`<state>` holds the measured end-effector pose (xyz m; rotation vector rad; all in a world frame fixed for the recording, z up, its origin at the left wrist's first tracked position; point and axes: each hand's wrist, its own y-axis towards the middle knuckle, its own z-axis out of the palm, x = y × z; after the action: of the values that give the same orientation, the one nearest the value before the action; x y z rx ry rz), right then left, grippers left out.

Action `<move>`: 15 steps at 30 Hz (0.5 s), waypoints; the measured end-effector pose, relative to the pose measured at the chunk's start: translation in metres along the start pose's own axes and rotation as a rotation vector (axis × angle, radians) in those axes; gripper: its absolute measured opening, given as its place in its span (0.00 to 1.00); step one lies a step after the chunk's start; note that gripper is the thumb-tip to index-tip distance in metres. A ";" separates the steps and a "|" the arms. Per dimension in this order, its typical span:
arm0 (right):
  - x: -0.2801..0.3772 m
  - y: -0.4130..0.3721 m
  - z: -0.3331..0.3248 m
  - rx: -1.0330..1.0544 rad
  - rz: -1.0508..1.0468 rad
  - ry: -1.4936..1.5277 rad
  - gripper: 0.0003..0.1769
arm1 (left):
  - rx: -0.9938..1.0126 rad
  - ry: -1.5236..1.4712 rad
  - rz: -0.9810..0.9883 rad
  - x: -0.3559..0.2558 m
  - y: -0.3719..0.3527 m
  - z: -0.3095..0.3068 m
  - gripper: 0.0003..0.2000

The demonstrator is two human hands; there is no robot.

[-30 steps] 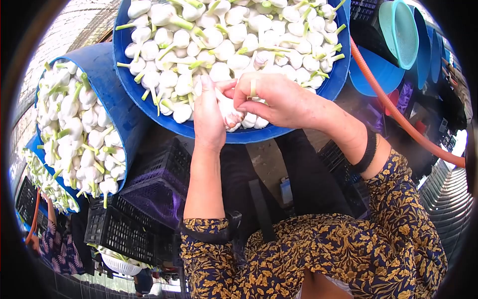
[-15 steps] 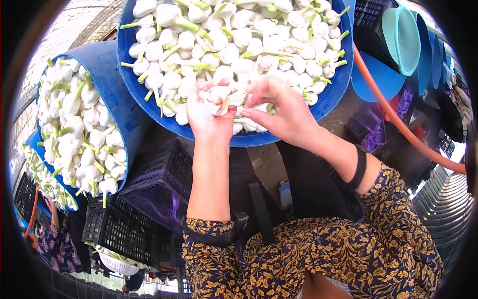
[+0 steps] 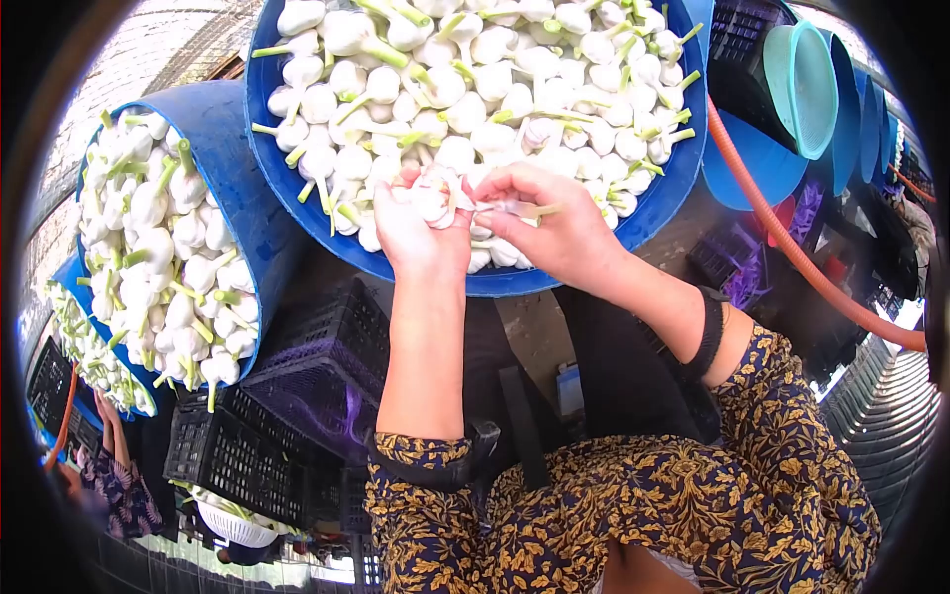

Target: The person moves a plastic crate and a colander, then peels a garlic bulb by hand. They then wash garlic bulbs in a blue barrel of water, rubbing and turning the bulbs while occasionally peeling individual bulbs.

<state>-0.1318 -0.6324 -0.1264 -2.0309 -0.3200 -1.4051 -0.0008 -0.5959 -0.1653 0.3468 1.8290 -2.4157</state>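
Your left hand point(image 3: 421, 233) is closed around a white bulb point(image 3: 435, 198), held just above the near rim of the big blue tub point(image 3: 594, 252). Your right hand point(image 3: 559, 223) pinches a strip of skin point(image 3: 520, 208) between thumb and fingertips, right beside the bulb. A hard tug would likely tear the skin off short. A loose left palm could let the bulb slip past the rim onto the crates point(image 3: 297, 386) below.
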 end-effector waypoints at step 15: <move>-0.010 0.000 -0.010 0.230 0.126 -0.092 0.05 | 0.005 -0.095 -0.054 -0.010 0.009 -0.014 0.14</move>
<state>-0.1433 -0.6370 -0.1327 -1.8953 -0.3687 -1.1464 0.0123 -0.5851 -0.1749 0.1818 1.8159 -2.4270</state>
